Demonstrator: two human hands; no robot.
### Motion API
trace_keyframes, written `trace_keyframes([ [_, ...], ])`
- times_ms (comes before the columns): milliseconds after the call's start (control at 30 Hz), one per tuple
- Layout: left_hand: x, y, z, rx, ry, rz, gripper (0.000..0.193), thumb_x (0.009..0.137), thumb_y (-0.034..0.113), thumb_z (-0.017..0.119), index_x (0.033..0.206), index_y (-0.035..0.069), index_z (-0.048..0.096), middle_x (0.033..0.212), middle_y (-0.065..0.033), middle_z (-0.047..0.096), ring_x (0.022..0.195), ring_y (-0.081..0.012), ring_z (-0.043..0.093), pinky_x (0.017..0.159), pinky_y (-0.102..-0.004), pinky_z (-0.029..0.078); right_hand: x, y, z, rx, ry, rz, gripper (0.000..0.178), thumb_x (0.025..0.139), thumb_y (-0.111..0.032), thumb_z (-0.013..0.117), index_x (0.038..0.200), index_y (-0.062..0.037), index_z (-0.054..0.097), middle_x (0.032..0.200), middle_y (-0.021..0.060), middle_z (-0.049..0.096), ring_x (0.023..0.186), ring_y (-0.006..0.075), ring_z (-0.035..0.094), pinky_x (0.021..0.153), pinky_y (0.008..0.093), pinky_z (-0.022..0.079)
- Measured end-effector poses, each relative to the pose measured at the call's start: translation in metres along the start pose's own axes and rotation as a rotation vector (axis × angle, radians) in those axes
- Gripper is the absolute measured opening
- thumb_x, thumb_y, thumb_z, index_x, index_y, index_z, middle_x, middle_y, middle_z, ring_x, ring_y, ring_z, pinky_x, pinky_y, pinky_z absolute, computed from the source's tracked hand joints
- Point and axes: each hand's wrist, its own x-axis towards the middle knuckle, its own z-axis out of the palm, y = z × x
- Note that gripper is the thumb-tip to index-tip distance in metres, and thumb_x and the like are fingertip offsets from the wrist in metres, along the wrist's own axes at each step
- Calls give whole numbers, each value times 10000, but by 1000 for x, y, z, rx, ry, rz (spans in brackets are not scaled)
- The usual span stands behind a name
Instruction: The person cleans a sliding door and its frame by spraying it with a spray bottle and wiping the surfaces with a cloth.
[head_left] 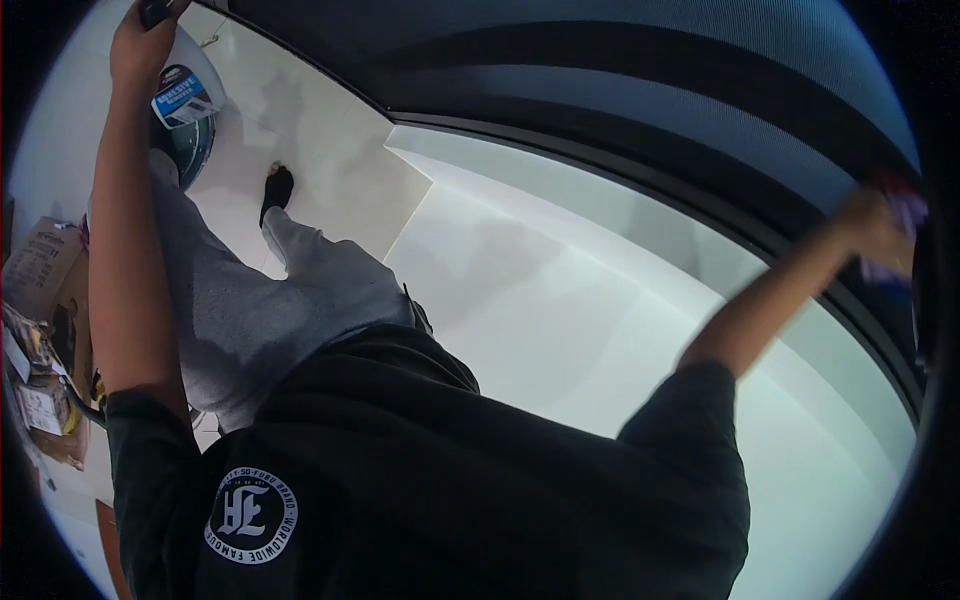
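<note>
My left hand (148, 30) is raised at the upper left, its fingers closed round the black top of a white spray bottle (205, 65) with a blue label. The bottle hangs below that hand. At the far right, my right hand (880, 235), blurred by motion, grips a purple cloth (908, 215). The hand and cloth are at a large dark screen panel (600, 70) set in a black frame (560, 145). Whether the cloth touches the panel's surface cannot be told. Part of the cloth is lost in the dark rim of the picture.
A white ledge (640, 220) runs along the lower edge of the frame. Pale floor tiles (330, 80) lie at the upper left. Cardboard boxes (45, 270) and smaller packages stand at the left edge. A dark, round-edged object (198, 150) shows just below the bottle.
</note>
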Motion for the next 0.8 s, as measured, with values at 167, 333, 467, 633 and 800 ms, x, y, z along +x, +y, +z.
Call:
trace_keyframes([
  [167,5,-12,15,3,-30,-99,582,798,503,824,1124,31,722,1001,-145,747,946,-257,711,881,-350,511,-191,-241,-181,1039,-591,-267,663,959,-242,479,1592,-100,341,1659,173,304,1507,398,304,1193,597,231],
  [333,-28,0,6,55,0,-67,571,799,499,825,1129,43,726,977,-112,738,916,-238,693,865,-345,508,-313,-227,-200,1408,-883,-527,659,989,-83,456,1622,-211,326,1684,20,299,1413,220,499,1130,378,412],
  [467,-22,-12,-1,72,25,-13,587,789,527,830,1126,57,733,989,-100,739,942,-238,698,882,-350,509,-218,-102,-152,1007,-407,-211,584,1004,-318,555,1571,-242,441,1634,4,408,1518,268,358,1148,480,393],
  [633,-16,-20,7,55,-2,26,590,790,517,839,1127,44,732,998,-95,731,942,-234,685,888,-346,502,-56,48,-125,495,-442,371,888,987,-713,341,1526,-9,395,1599,344,231,1483,572,185,1100,818,142],
  [800,-25,-15,-10,110,20,17,579,802,498,842,1122,29,729,978,-95,714,906,-202,669,869,-332,500,-154,-55,-145,445,-427,619,969,1004,-703,300,1610,32,119,1653,360,14,1517,570,65,1206,685,112],
])
